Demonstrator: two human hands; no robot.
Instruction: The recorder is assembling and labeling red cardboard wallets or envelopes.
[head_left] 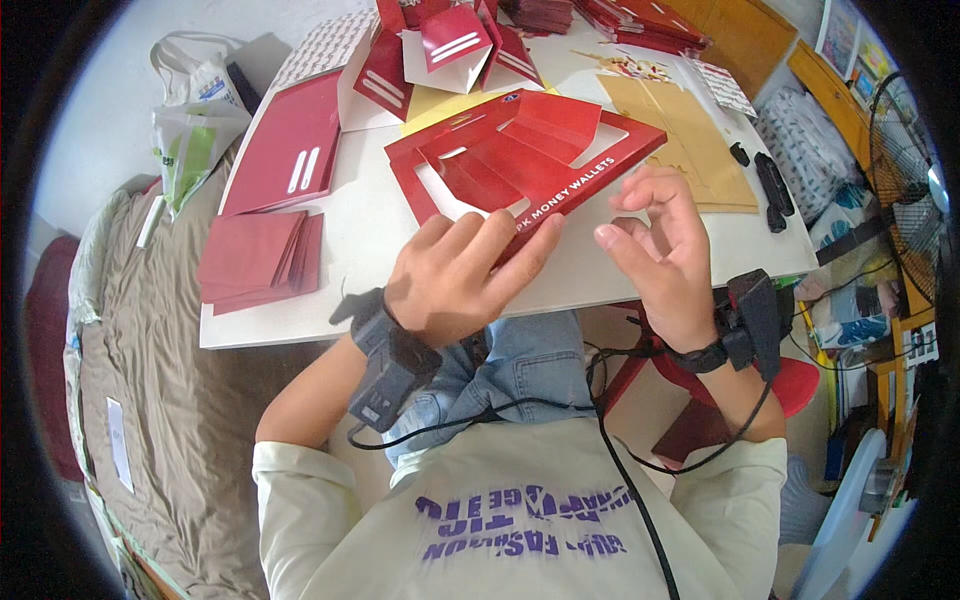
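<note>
A red cardboard box (600, 185) with cut-out windows and white lettering on its near side lies tilted on the white table, in front of me. My left hand (450, 275) grips its near left corner, the fingers bent over the edge and the thumb along the near side. Just off the box's right end is my right hand (665, 245), holding nothing, with its fingers curled and apart from the thumb. To the left are a stack of dark red card sleeves (262, 258) and a larger red folded card (290, 150) with two white slots.
Red and white folded wallets (450, 45) stand behind the box on a yellow sheet (425, 108). A brown cardboard sheet (690, 140) and black objects (772, 185) lie on the right. More red stacks (640, 22) sit at the back. Black cables (560, 403) cross my lap.
</note>
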